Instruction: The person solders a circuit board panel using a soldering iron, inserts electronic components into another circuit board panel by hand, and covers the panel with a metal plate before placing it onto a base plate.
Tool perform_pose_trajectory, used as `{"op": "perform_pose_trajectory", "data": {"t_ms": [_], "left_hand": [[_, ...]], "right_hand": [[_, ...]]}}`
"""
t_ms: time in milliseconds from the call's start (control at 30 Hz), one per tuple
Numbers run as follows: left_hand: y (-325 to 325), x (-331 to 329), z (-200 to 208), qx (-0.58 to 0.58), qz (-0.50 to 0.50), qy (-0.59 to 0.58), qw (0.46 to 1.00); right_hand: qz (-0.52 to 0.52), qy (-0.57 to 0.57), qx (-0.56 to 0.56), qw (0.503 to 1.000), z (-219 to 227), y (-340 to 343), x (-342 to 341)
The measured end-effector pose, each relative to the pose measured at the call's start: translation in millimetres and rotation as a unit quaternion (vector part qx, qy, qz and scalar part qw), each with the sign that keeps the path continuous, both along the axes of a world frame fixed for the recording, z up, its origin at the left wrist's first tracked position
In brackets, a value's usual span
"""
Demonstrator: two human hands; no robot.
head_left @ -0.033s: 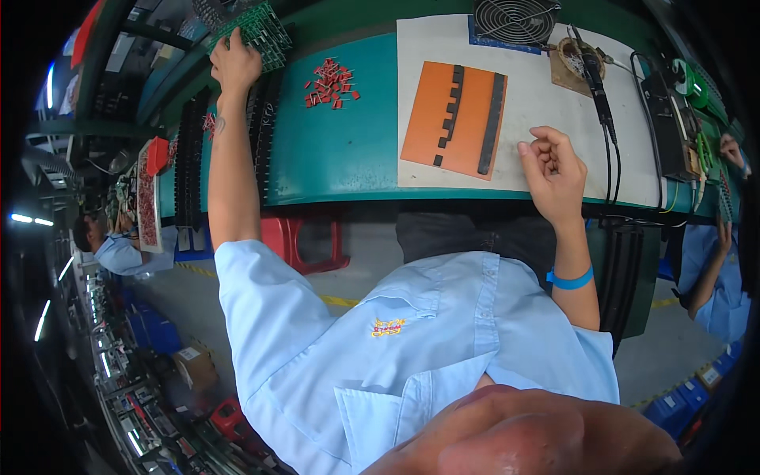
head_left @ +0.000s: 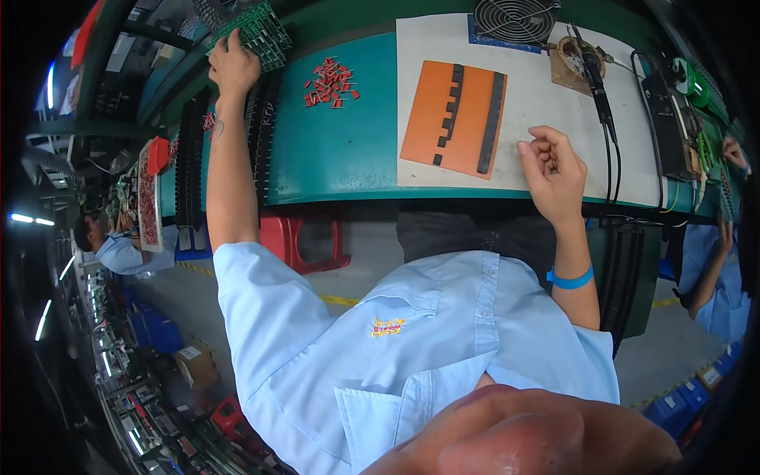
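At the far left, my left hand (head_left: 234, 67) reaches over the green bench to a stack of green circuit boards (head_left: 265, 36). Its fingers are stretched out against the near edge of the boards; whether one is pinched cannot be seen. My right hand (head_left: 556, 176) hovers by the bench's front edge, fingers loosely curled and thumb apart, holding nothing. To its left an orange board (head_left: 473, 119) with a black stepped strip (head_left: 452, 107) and a straight black strip (head_left: 492, 123) lies on a white sheet (head_left: 522, 150). A pile of red components with metal leads (head_left: 331, 83) sits between my hands.
Black slotted racks (head_left: 261, 134) stand under my left forearm. A fan (head_left: 514, 22) is at the back. Right of it are a soldering iron (head_left: 594, 75) on cables, a round tin (head_left: 571, 57) and a solder spool (head_left: 690, 83). Another person's hand (head_left: 735, 150) works at far right.
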State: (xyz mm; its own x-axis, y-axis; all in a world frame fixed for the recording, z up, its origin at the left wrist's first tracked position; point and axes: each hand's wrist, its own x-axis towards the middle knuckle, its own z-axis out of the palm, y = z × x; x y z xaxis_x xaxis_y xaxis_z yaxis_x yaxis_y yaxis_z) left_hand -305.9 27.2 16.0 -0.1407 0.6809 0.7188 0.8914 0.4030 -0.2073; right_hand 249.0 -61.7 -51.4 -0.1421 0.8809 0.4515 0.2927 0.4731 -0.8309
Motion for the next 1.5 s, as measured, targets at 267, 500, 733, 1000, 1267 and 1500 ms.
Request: {"op": "perform_pose_trajectory", "data": {"t_ms": [267,500,733,1000,1267,1500], "left_hand": [[-31,-37,97,-0.251,-0.062,-0.101,0.961],[-53,79,157,-0.068,-0.280,-0.494,0.820],[-100,130,29,-0.008,-0.397,-0.768,0.502],[-202,159,-52,0.052,-0.278,-0.894,0.347],[-214,178,-56,0.127,-0.302,-0.904,0.275],[-223,168,-68,0.110,-0.344,-0.905,0.225]], "right_hand": [[0.021,0.014,0.004,1.000,-1,-2,3],[0.011,0.013,-0.008,1.000,2,0,6],[0.078,0.002,-0.092,0.993,16,13,1],[0.307,-0.251,0.146,0.906,82,45,-106],[0.309,-0.317,0.233,0.866,17,112,-216],[0.343,-0.328,0.208,0.855,18,117,-222]]}}
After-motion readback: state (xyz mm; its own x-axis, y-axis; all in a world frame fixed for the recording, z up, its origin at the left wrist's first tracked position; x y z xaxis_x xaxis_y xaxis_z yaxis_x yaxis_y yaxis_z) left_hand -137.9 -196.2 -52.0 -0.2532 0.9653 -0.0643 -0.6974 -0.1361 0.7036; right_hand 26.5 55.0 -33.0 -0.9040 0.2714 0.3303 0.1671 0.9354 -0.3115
